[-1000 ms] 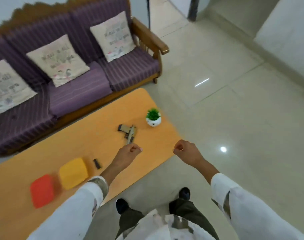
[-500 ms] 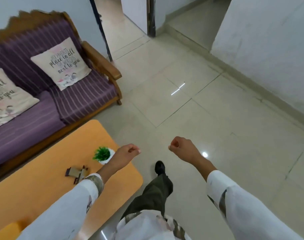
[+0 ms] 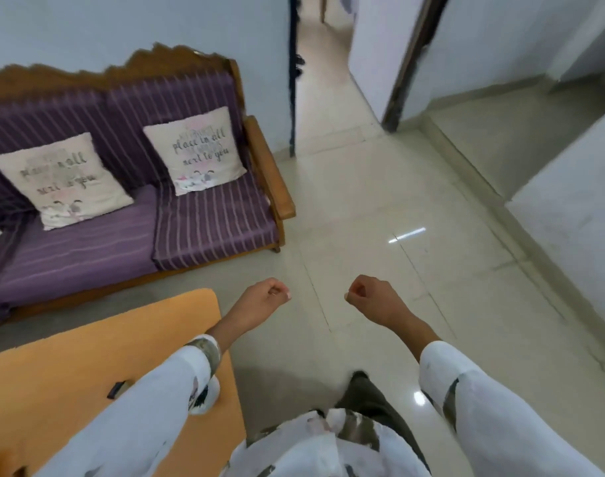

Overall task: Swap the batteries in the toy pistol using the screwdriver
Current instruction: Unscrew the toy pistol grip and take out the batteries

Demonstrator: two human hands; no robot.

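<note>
The left hand (image 3: pixel 264 297) and right hand (image 3: pixel 370 297) hang above the floor (image 3: pixel 380 208), each grip curled closed on nothing. A dark piece (image 3: pixel 116 390) on the orange tabletop (image 3: pixel 70 366), beside the left sleeve (image 3: pixel 156 407), may be the toy pistol. No screwdriver shows; the swap seems unstarted.

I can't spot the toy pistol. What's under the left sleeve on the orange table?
A small dark piece and a white rounded object peek out beside the left sleeve; it covers the rest.

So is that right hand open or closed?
Closed: the right hand has its fingers curled into a fist, and nothing shows inside it.
</note>
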